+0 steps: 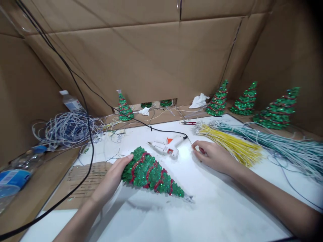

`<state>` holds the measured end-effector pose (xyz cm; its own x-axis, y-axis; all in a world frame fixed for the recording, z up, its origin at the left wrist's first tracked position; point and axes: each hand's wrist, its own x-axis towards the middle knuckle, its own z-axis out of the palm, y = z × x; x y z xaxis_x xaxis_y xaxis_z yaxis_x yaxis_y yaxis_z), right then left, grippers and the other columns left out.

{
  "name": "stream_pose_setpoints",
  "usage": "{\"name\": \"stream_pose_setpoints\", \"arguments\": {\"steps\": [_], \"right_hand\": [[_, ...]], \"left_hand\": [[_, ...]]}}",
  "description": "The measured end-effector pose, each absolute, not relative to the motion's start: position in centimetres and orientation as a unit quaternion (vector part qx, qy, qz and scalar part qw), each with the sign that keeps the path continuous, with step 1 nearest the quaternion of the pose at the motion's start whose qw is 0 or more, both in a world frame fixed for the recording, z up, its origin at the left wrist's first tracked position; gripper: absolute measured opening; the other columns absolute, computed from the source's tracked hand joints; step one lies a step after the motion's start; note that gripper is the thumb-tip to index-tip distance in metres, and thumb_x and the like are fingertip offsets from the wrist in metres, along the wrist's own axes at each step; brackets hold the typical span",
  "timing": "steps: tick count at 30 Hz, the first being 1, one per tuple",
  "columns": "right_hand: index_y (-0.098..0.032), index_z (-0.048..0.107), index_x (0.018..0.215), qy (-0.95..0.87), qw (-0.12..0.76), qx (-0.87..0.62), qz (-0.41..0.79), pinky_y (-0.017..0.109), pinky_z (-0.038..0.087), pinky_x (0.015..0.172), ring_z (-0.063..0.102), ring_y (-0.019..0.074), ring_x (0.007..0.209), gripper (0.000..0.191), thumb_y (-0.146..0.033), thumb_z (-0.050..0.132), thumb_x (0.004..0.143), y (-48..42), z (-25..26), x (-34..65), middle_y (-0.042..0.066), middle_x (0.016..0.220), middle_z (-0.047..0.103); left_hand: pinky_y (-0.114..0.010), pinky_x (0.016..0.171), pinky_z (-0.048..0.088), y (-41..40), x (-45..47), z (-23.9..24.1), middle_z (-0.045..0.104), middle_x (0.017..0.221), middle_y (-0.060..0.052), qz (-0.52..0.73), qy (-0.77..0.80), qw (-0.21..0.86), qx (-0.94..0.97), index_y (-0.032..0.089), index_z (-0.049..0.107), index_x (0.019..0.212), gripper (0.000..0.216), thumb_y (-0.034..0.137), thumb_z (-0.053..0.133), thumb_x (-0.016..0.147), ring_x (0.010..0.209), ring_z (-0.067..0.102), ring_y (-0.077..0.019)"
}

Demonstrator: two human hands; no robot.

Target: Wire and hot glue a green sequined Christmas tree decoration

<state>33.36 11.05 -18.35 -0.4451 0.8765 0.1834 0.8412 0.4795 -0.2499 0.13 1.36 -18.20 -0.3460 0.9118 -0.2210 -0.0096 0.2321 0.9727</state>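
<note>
My left hand (111, 179) grips the wide base of a glittery green cone tree with red garland (153, 173). The tree lies tilted over the white table (202, 208), its clear tip pointing right. My right hand (212, 155) rests on the table with its fingers curled, pinching something small and reddish that I cannot name, close to a thin wire. A white hot glue gun (168, 146) lies between the hands, nozzle to the left, with its black cord running back.
Yellow wires (232, 144) and pale green wires (277, 144) lie bundled at the right. Finished trees (277, 109) stand along the back. A tangle of white wire (68, 129) and plastic bottles (15, 174) sit left. Cardboard walls (151, 57) enclose the bench.
</note>
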Motion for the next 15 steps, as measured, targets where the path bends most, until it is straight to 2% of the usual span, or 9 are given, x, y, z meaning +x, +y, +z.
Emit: {"name": "stream_pose_setpoints", "arguments": {"steps": [2, 4, 7, 11, 15], "right_hand": [[-0.025, 0.063, 0.101, -0.833, 0.174, -0.523, 0.037, 0.029, 0.042, 0.065, 0.062, 0.0185, 0.076, 0.026, -0.036, 0.043, 0.09, 11.6, -18.3, 33.9, 0.003, 0.088, 0.068], [-0.021, 0.062, 0.104, -0.817, 0.207, -0.539, 0.007, 0.034, 0.045, 0.078, 0.061, 0.0226, 0.093, 0.028, -0.035, 0.042, 0.09, 12.4, -18.4, 34.6, 0.007, 0.101, 0.067], [-0.018, 0.062, 0.111, -0.804, 0.232, -0.548, -0.029, 0.042, 0.04, 0.094, 0.052, 0.0284, 0.113, 0.034, -0.034, 0.043, 0.089, 13.8, -18.9, 35.8, 0.011, 0.116, 0.062], [-0.019, 0.059, 0.123, -0.804, 0.228, -0.547, -0.044, 0.047, 0.036, 0.1, 0.047, 0.0309, 0.121, 0.042, -0.035, 0.048, 0.085, 15.3, -20.0, 36.7, 0.011, 0.13, 0.056], [-0.019, 0.057, 0.126, -0.813, 0.215, -0.539, -0.045, 0.048, 0.035, 0.103, 0.045, 0.0315, 0.125, 0.048, -0.039, 0.05, 0.084, 16.1, -20.8, 36.7, 0.011, 0.136, 0.053]], "left_hand": [[-0.037, 0.1, 0.038, 1.3, 0.1, -18.3, 0.07, 0.11, -0.006, 0.508, 0.64, 0.457, 0.351, 0.017, 0.069, 0.097, 0.047, 0.055, 0.07, 0.07, 0.118, 0.054, -0.0288], [-0.037, 0.103, 0.035, 1.3, 0.1, -18.3, 0.068, 0.115, -0.006, 0.51, 0.637, 0.46, 0.349, 0.017, 0.069, 0.099, 0.048, 0.055, 0.07, 0.07, 0.121, 0.052, -0.0287], [-0.037, 0.104, 0.035, 1.4, 0.1, -18.3, 0.067, 0.117, -0.006, 0.508, 0.633, 0.463, 0.357, 0.016, 0.068, 0.099, 0.048, 0.054, 0.069, 0.071, 0.123, 0.05, -0.0286], [-0.037, 0.104, 0.035, 1.5, 0.1, -18.4, 0.067, 0.116, -0.006, 0.503, 0.634, 0.463, 0.361, 0.017, 0.068, 0.098, 0.048, 0.057, 0.068, 0.07, 0.121, 0.051, -0.029], [-0.037, 0.103, 0.036, 1.5, 0.1, -18.4, 0.067, 0.116, -0.007, 0.505, 0.64, 0.457, 0.357, 0.017, 0.068, 0.097, 0.049, 0.058, 0.068, 0.069, 0.12, 0.052, -0.0288]]}}
